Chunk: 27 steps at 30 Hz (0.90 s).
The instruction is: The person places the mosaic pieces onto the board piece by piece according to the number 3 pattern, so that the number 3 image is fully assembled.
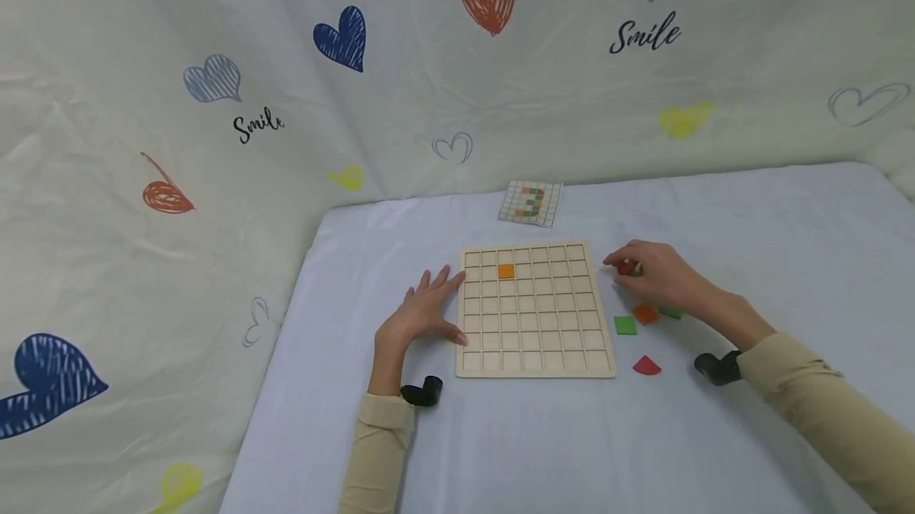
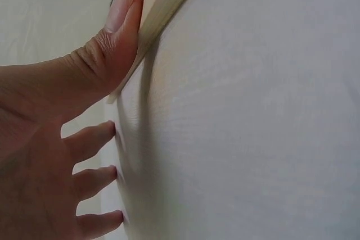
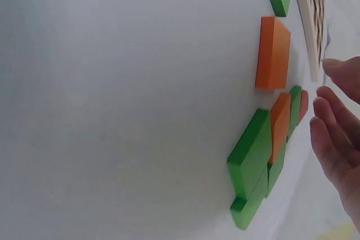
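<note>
A wooden grid board [image 1: 536, 317] lies on the white table, an orange square tile [image 1: 506, 271] in one cell of its upper part. My left hand [image 1: 420, 314] is spread at the board's left side, its thumb touching the edge and its other fingertips on the cloth. My right hand [image 1: 665, 272] hovers right of the board, over a red piece [image 1: 627, 267] partly hidden by its fingers. In the right wrist view its thumb and fingers stand apart, with no piece seen between them. Green tiles [image 3: 250, 153] and orange tiles [image 3: 274, 54] lie below that hand.
A small pattern card [image 1: 530, 204] with coloured squares lies behind the board. Nearer the front are a green square tile [image 1: 625, 326] and a red quarter-round piece [image 1: 646, 366]. A curtain [image 1: 415, 101] printed with hearts hangs behind the table.
</note>
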Available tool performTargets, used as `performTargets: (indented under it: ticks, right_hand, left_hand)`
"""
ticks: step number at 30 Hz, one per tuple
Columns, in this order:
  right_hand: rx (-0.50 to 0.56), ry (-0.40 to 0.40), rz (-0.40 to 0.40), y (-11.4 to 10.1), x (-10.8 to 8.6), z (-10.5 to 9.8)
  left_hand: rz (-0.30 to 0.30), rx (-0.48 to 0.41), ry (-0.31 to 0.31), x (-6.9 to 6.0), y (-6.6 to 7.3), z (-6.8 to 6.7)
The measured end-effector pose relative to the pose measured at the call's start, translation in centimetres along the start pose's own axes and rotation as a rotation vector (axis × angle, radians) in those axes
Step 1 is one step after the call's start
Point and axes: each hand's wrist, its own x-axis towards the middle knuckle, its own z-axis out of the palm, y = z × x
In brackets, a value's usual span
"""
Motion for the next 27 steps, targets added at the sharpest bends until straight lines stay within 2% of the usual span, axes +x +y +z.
performTargets:
  ticks: [10, 19, 27]
  right_hand:
    - [0.015, -0.02, 0.068, 1.8, -1.1, -0.9]
    - [0.028, -0.081, 0.203, 2.3, -1.3, -0.5]
    - [0.003, -0.07, 0.212, 1.9, -1.4, -0.4]
  left_hand:
    - [0.001, 0.004, -0.001, -0.1, 0.1, 0.0]
    - [-0.014, 0.004, 0.006, -0.1, 0.1, 0.0]
    - [-0.018, -0.006, 0.002, -0.2, 0.4, 0.0]
